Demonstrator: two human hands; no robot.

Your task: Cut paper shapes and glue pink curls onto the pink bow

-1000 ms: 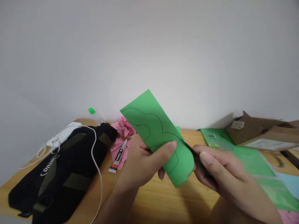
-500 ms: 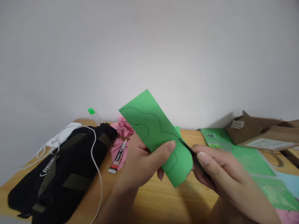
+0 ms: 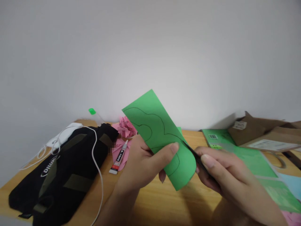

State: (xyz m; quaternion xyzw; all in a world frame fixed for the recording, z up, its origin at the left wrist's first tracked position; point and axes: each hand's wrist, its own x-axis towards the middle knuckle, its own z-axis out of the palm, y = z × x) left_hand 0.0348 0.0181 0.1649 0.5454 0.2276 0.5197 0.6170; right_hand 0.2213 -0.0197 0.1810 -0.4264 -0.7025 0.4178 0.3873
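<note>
My left hand (image 3: 143, 161) pinches a strip of green paper (image 3: 155, 125) held up above the wooden table (image 3: 155, 201), thumb on the front. A curved outline is drawn on the paper in black. My right hand (image 3: 225, 179) is closed on dark scissors (image 3: 195, 155), whose blades meet the paper's right edge at the drawn line. Most of the scissors is hidden under my fingers.
A black bag (image 3: 63, 175) with a white cable (image 3: 96, 163) lies at the left. A glue tube (image 3: 118, 158) rests on pink paper (image 3: 124, 131) behind it. Green sheets (image 3: 254, 163) and brown paper bags (image 3: 261, 133) lie at the right.
The green paper and both hands shifted only slightly; the paper's top tipped a little to the right. The scissors stay at the paper's right edge.
</note>
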